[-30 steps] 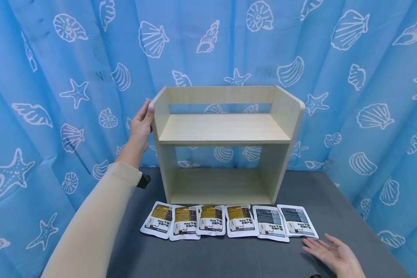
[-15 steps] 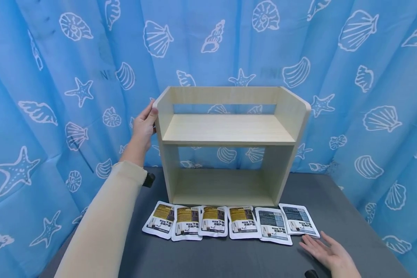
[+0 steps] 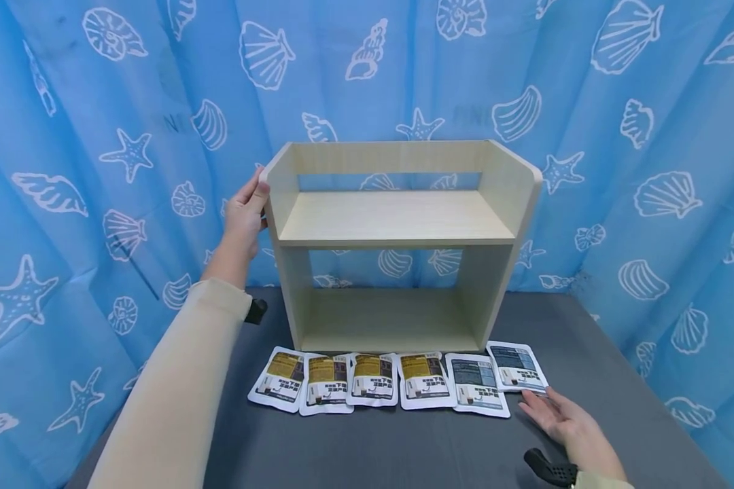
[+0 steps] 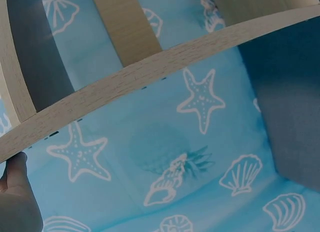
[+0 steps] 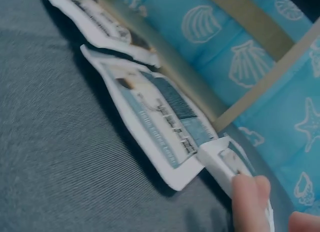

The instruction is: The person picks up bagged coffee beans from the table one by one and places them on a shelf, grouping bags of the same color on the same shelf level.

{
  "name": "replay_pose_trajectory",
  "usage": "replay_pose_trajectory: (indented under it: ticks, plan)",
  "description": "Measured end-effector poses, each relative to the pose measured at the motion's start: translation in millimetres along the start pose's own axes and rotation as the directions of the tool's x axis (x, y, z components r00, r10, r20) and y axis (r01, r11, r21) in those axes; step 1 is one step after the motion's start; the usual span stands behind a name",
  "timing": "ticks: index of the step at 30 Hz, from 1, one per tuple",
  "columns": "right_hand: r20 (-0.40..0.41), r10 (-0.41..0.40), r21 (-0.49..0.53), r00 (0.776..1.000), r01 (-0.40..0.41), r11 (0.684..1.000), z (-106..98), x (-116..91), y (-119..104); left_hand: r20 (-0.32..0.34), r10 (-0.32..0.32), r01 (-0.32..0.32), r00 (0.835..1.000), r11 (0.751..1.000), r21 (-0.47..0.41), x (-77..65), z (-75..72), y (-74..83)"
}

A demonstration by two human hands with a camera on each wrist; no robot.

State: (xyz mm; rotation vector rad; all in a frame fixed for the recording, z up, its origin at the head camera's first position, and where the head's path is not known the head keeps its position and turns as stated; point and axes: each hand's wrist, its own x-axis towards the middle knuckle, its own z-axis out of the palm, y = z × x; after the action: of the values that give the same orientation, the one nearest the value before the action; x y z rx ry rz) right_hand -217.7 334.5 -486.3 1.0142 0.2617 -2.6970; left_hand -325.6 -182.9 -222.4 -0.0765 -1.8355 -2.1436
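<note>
A pale wooden two-tier shelf (image 3: 397,243) stands upright on the dark grey table. My left hand (image 3: 245,209) grips the upper front edge of its left side panel; in the left wrist view only part of this hand shows, at the lower left. A row of white pouches lies before the shelf: several have gold-brown labels (image 3: 372,380), two have dark blue ones. My right hand (image 3: 565,421), palm turned upward, touches the near edge of the rightmost blue-labelled pouch (image 3: 516,367). In the right wrist view its fingers (image 5: 248,202) are against that pouch, the thumb apart from them.
A blue curtain (image 3: 159,136) with white shell and starfish prints hangs behind the shelf and along both sides. The other blue-labelled pouch (image 3: 477,385) partly borders the touched one. Grey tabletop (image 3: 404,451) extends in front of the row.
My right hand has moved forward onto the rightmost pouch, and that pouch's near edge has shifted slightly toward the shelf. My left hand keeps its hold on the shelf; the head view has shifted slightly.
</note>
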Motion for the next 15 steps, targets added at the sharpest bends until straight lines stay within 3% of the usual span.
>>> replay_pose_trajectory:
  ticks: [5, 15]
  plan:
    - [-0.039, -0.077, -0.225, 0.996, 0.066, 0.972, 7, 9, 4, -0.017, 0.007, -0.006, 1.000, 1.000, 0.024, -1.7, -3.0, 2.3]
    - [-0.090, -0.139, -0.342, 0.986, 0.100, 0.934, 10, 10, -16, -0.036, 0.013, -0.012, 0.999, 0.999, 0.048, -3.6, -12.8, 2.5]
